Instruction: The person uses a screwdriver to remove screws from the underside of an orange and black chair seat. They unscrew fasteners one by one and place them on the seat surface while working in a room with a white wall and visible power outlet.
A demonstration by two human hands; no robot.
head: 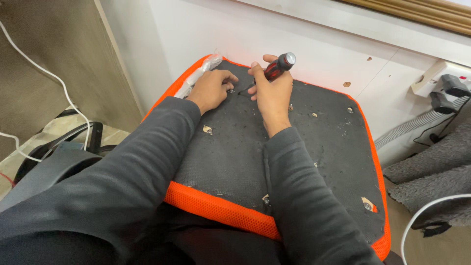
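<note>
Hands (211, 90): two; screwdriver (277, 67): one.

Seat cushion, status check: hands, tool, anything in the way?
Right hand grips red-black screwdriver, tip down. Left hand fingers at a screw hole on the seat cushion. Nothing blocking.

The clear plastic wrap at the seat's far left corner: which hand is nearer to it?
The left hand is nearer; it rests on the black underside just right of the plastic wrap. The right hand is farther right, holding a red-and-black screwdriver.
</note>
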